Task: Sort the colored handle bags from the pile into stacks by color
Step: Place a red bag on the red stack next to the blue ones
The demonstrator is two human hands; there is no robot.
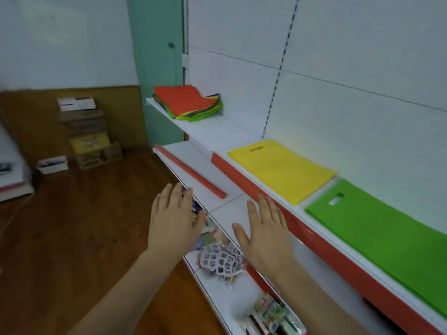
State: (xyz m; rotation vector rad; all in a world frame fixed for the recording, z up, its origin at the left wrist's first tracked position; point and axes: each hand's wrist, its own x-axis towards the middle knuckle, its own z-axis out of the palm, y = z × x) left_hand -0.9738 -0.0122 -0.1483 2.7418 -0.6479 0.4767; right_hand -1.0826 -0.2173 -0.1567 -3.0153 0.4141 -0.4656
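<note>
Both hands out in front, palms down, holding nothing. Left hand [174, 220] has fingers straight and together, hovering over the front edge of the middle shelf [200, 180]. Right hand [264, 234] has fingers straight, slightly spread, fingertips close to the red front strip [302, 234] of the upper shelf [217, 131]; can't tell if they touch it.

Mixed pile of handle bags [187, 102] sits at the far left end of the upper shelf, red bag on top, green, yellow and blue edges fanned out beneath, some overhanging the shelf front. Well apart from it, a yellow bag [281, 170] lies flat on the same shelf, handle cutout toward the back panel [350, 81]. Just beside it, nearer the camera, a green bag [377, 234] lies flat, its corner close to the yellow one's edge. A stretch of bare shelf separates the pile from the yellow bag.

A loose red strip [189, 171] lies diagonally on the middle shelf. Lower shelf holds packaged puzzle cubes [221, 261] and small packets [273, 313].

Room: wooden floor [72, 226] open to the left, stacked cardboard boxes [89, 134] against the far wall, teal door frame [154, 56] behind the shelving.
</note>
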